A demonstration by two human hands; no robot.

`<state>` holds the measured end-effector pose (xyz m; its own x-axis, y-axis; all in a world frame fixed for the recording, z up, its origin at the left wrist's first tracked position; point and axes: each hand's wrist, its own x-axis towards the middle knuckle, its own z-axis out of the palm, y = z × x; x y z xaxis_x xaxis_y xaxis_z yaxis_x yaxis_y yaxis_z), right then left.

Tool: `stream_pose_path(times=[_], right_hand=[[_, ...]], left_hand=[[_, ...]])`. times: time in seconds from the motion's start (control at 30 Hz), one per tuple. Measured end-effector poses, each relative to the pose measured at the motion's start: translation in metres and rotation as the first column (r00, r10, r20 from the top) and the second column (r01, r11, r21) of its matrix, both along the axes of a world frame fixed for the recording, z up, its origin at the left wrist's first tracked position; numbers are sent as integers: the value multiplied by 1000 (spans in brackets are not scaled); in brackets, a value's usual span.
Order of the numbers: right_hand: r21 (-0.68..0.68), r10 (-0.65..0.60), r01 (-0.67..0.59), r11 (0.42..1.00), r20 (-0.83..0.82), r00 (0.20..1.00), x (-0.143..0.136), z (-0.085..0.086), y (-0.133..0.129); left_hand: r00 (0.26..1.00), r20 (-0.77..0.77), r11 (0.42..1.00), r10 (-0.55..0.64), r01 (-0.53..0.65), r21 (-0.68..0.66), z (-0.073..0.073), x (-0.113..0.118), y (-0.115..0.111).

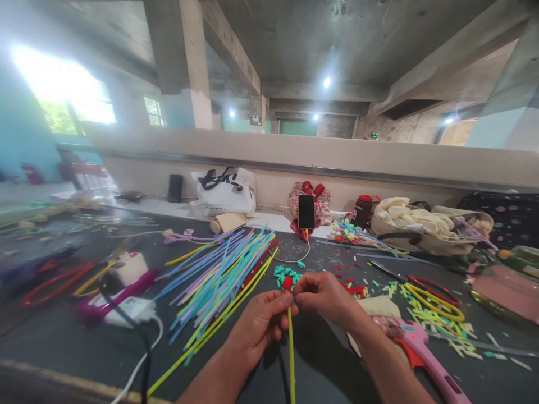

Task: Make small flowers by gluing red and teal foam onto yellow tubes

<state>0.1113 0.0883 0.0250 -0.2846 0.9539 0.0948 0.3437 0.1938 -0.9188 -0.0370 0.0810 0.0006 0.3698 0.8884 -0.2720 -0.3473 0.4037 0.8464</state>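
My left hand [269, 315] is closed in a pinch around a yellow-green pipe cleaner [291, 353], which hangs down toward the table's near edge. At its upper end sits a small red fuzzy flower head [288, 283]. My right hand [322, 294] is pinched shut right beside the red head; whatever lies between its fingertips is too small or hidden to make out. Just behind the hands is a pile of short teal pieces [286, 274]. To the left lies a big bundle of pipe cleaners [223, 280] in blue, purple, yellow and green.
A pink glue gun [427, 353] lies by my right forearm. Beyond it are yellow-and-red-handled scissors [435, 300] among cut green pieces [438, 325]. A power strip [118, 294] with cables is at left. A phone [306, 211] leans on a patterned bag at the back.
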Motion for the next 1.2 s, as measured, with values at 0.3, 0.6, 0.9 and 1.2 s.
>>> stream_pose_path(times=[0.3, 0.6, 0.9, 1.2], right_hand=[[43, -4, 2, 999, 46, 999, -4, 0, -1], [71, -4, 3, 997, 14, 1000, -4, 1, -2], [-26, -4, 1, 1000, -111, 994, -5, 2, -2], [-186, 122, -199, 962, -361, 925, -2, 1, -3]], left_hand=[[999, 8, 998, 54, -54, 15, 1, -2, -2], [998, -3, 998, 57, -57, 14, -3, -3, -1], [999, 47, 1000, -3, 3, 10, -1, -3, -2], [991, 115, 997, -64, 59, 43, 4, -4, -5]])
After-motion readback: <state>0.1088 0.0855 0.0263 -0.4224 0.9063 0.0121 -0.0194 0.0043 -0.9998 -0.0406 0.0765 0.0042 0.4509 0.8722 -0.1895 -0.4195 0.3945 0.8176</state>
